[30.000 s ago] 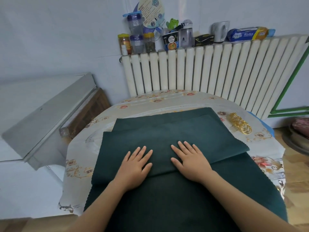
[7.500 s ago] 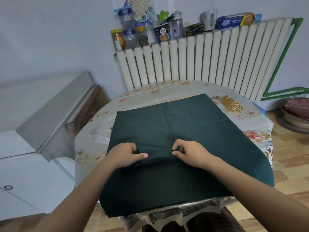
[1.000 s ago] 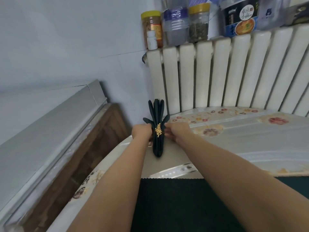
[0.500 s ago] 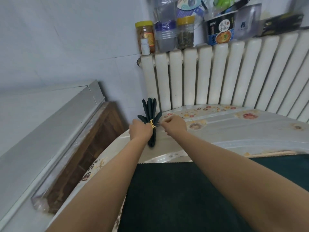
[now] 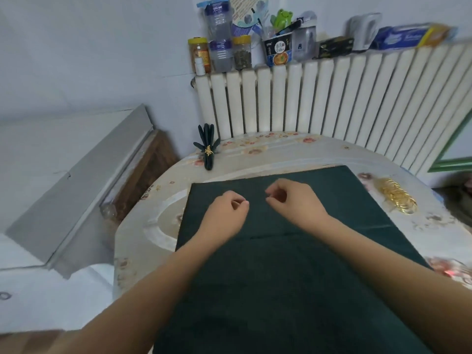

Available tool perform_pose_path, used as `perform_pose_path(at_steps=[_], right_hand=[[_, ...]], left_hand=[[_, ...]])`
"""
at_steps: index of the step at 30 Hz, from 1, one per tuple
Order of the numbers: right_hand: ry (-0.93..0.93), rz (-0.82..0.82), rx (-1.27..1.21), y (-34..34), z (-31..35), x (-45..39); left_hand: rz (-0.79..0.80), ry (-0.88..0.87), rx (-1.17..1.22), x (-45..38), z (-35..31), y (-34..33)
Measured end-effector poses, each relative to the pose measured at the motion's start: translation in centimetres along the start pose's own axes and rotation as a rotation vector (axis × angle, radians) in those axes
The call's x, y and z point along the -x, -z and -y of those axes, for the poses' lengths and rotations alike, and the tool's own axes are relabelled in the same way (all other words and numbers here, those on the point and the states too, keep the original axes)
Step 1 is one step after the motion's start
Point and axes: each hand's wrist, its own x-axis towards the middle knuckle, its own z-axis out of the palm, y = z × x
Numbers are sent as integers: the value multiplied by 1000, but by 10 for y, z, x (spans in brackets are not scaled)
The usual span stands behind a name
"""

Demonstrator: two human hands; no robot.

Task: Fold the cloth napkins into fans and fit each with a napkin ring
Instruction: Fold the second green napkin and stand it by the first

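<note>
Two bare arms reach out from the bottom of the view, over a dark green cloth (image 5: pixel 293 290). The cloth lies flat on the table (image 5: pixel 143 241) and hangs off the near edge. A thin fold line runs across it, under the wrists.

The left hand (image 5: pixel 224 213) is over the cloth. Its fingers are curled in loosely and it holds nothing. I cannot tell if it touches the cloth. The right hand (image 5: pixel 293 200) is just beside it, a bit farther out. Its fingers are curled in loosely too, and it also holds nothing. The two hands are close but do not touch.

The table is round and has a pale cover with flowers on it. To the right of the cloth, near the table edge, sits a pile of gold rings (image 5: pixel 397 199). They are blurry, so I cannot count them.

Farther back on the left, at the far edge of the table, is a folded fan (image 5: pixel 209 144). It is dark green like the cloth. A gold ring (image 5: pixel 208 151) with a little leaf shape is around its middle. The top folds spread out like fingers. It is well apart from both hands.

Behind the table is a white heater (image 5: pixel 319 98). On top of it stand jars (image 5: pixel 219 51), a noodle cup (image 5: pixel 278 51), a green frog toy (image 5: pixel 282 17) and a blue box (image 5: pixel 408 37). To the left of the table is a grey slanted board (image 5: pixel 76 180).
</note>
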Motion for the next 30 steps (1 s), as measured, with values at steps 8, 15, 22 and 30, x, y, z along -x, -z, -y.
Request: perform_pose_path(at_steps=[8, 15, 22, 30], right_hand=[[10, 233, 233, 10, -47, 156], [71, 476, 310, 21, -74, 208], [53, 328, 174, 12, -74, 211], [2, 333, 120, 15, -70, 205]], left_hand=[[311, -14, -185, 129, 16, -44], [505, -46, -383, 174, 35, -38], [366, -43, -302, 174, 36, -46], [403, -80, -287, 167, 36, -47]])
